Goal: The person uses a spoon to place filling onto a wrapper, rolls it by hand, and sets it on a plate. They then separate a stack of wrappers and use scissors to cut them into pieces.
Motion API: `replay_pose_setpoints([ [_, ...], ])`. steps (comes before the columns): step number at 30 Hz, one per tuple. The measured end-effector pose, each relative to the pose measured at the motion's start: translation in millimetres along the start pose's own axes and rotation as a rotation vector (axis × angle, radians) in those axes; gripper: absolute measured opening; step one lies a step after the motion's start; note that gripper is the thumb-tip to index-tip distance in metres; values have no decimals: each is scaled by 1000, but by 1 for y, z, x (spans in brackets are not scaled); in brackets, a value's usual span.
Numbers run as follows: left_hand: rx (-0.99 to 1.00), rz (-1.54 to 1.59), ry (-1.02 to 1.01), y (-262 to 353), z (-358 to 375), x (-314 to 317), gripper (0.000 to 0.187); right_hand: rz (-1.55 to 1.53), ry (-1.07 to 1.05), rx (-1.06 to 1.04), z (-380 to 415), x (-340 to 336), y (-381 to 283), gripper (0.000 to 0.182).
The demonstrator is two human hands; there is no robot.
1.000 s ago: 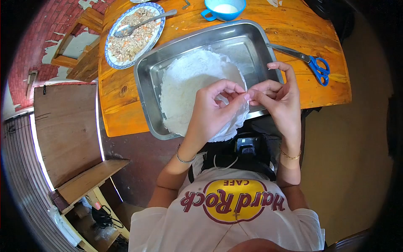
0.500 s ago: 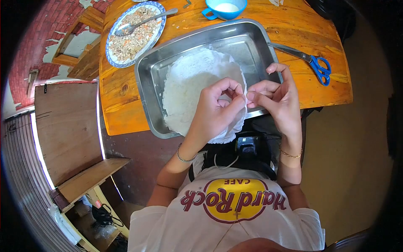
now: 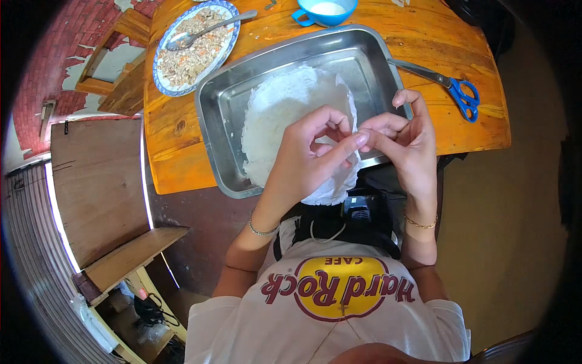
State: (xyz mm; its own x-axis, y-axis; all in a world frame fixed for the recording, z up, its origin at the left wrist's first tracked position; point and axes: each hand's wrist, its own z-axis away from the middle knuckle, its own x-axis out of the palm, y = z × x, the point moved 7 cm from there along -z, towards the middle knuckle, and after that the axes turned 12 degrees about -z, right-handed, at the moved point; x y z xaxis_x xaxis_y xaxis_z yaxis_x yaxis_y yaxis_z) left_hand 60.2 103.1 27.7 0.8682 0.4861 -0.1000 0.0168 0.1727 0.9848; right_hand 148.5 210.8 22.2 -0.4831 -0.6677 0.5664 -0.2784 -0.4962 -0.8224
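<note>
A stack of thin, round white wrappers [image 3: 273, 115] lies in a metal tray [image 3: 212, 139], its near edge hanging past the rim toward my body. My left hand [image 3: 318, 148] is over the right part of the stack, thumb and fingers pinched on the wrappers' edge. Close against it, my right hand [image 3: 400, 136] has its thumb and index finger pinched at the same edge, with another finger raised. The fingertips of both hands meet there, and the exact bit of edge between them is mostly hidden.
An oval plate of minced filling [image 3: 188, 67] holds a spoon [image 3: 212, 30] at the upper left. A blue cup [image 3: 327, 13] with white contents stands beyond the tray. Blue-handled scissors [image 3: 464, 100] lie to the right, blades against the tray rim, on the wooden table [image 3: 442, 48].
The wrappers have shifted slightly right in the tray. My left thumb has moved up and right, closer to my right fingertips, and both hands stay pinched at the edge.
</note>
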Motion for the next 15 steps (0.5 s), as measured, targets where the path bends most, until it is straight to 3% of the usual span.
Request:
replay_pose_setpoints([
  [8,-3,-135,0,-1,3,-8,6,-48,-12,12,0,6,3,50],
  [11,7,22,58,4,3,-11,6,-42,11,-1,0,5,2,51],
  [15,41,-9,88,7,3,-17,7,-25,5,-9,-1,3,-1,52],
])
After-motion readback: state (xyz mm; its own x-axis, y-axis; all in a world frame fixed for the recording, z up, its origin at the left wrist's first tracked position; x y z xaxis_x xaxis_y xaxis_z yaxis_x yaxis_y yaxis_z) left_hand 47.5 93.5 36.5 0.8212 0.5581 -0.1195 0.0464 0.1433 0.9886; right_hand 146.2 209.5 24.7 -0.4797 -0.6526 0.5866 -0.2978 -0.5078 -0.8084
